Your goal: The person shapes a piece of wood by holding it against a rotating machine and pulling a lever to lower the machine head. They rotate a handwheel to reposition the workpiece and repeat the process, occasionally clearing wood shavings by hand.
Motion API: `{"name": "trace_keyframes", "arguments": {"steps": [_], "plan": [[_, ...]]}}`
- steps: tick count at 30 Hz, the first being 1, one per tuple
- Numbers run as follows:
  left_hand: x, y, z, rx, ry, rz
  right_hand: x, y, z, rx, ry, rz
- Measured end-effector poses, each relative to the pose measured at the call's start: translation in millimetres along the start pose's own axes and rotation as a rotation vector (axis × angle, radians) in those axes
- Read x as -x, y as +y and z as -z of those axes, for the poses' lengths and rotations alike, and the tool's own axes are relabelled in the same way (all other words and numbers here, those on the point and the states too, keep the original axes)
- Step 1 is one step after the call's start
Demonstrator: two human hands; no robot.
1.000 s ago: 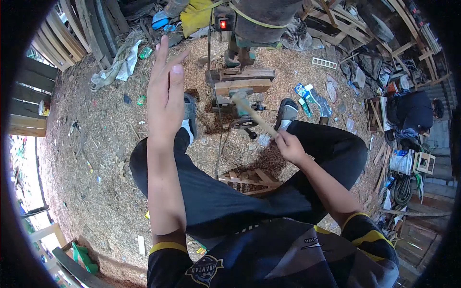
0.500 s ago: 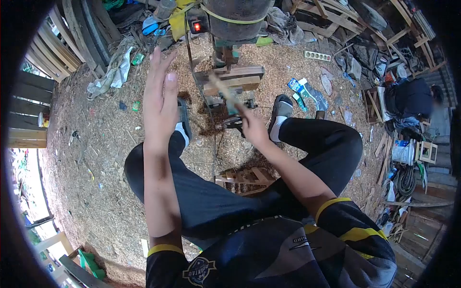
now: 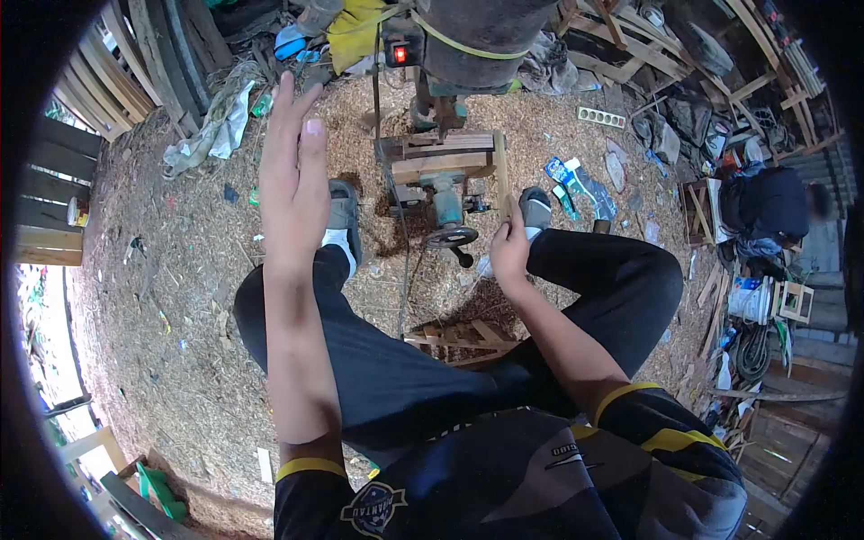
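Note:
My right hand (image 3: pixel 511 250) is closed around the near end of a narrow wooden strip (image 3: pixel 502 171). The strip points away from me, along the right side of the wooden blocks (image 3: pixel 443 165) on the machine. Raised on the left, my left hand (image 3: pixel 295 193) holds nothing, its fingers stretched out. Between my feet stands the machine, with a green vise-like body (image 3: pixel 445 205) and a dark handwheel (image 3: pixel 450 237) at its near side. Above it are a large dark motor housing (image 3: pixel 481 45) and a switch box (image 3: pixel 400 52) glowing red.
Wood shavings cover the ground (image 3: pixel 198 333). A small slatted wooden piece (image 3: pixel 459 337) lies between my legs. A power strip (image 3: pixel 601 117) and plastic packaging (image 3: pixel 580 184) lie to the right. Further right is what looks like a person in dark clothing (image 3: pixel 765 205). Planks (image 3: pixel 103 90) lean at upper left.
My right hand has moved right and slightly toward me, swinging the strip from slanting across the machine to lying along the blocks' right side. My left hand stays raised. The view has shifted slightly.

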State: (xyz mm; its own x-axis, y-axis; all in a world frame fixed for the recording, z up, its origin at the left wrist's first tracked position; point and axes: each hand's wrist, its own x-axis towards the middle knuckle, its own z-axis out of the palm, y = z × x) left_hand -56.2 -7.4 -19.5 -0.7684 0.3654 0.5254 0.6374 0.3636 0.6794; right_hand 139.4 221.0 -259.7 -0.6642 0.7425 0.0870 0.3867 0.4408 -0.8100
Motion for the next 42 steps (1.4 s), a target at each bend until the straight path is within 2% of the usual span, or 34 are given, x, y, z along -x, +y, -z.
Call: {"name": "trace_keyframes", "arguments": {"steps": [3,6,7,9,15,19,22,26,30,31,33,35,36,39,42], "plan": [[-4,-2,-2,0.005,0.003,-0.010,0,-20,-14,0.148,-0.176,0.166],[-6,-7,-6,-0.002,0.001,-0.013,1,-63,-6,0.441,-0.496,0.206],[-6,-9,-7,-0.008,-0.002,-0.013,4,-63,-5,0.424,-0.488,0.231],[-7,-10,-8,0.022,0.010,-0.009,9,-60,-1,0.391,-0.462,0.279],[-12,0,-15,0.063,0.007,-0.045,7,-23,26,0.187,-0.214,0.143],[-12,7,-25,0.076,0.014,-0.070,6,-17,39,0.209,-0.217,0.037],[-12,13,-29,0.070,0.006,-0.056,1,4,28,0.274,-0.183,0.226],[-9,7,-33,0.055,0.007,-0.047,-7,4,16,0.250,-0.184,0.178],[-7,5,-33,0.045,-0.005,-0.061,-10,35,27,0.223,0.167,-0.126],[-7,6,-33,0.043,-0.003,-0.062,-16,45,30,0.187,0.297,-0.089],[-9,10,-29,0.072,-0.002,-0.098,-18,35,43,0.167,0.271,-0.113],[-8,13,-30,0.083,-0.002,-0.105,-12,12,42,0.091,0.175,-0.060],[-8,13,-31,0.078,-0.001,-0.098,-12,26,27,0.054,0.195,0.038],[-7,11,-34,0.054,-0.010,-0.078,7,8,13,0.121,-0.075,0.008],[-3,9,-37,0.042,-0.028,-0.059,17,-11,7,0.076,-0.255,0.319]]}}
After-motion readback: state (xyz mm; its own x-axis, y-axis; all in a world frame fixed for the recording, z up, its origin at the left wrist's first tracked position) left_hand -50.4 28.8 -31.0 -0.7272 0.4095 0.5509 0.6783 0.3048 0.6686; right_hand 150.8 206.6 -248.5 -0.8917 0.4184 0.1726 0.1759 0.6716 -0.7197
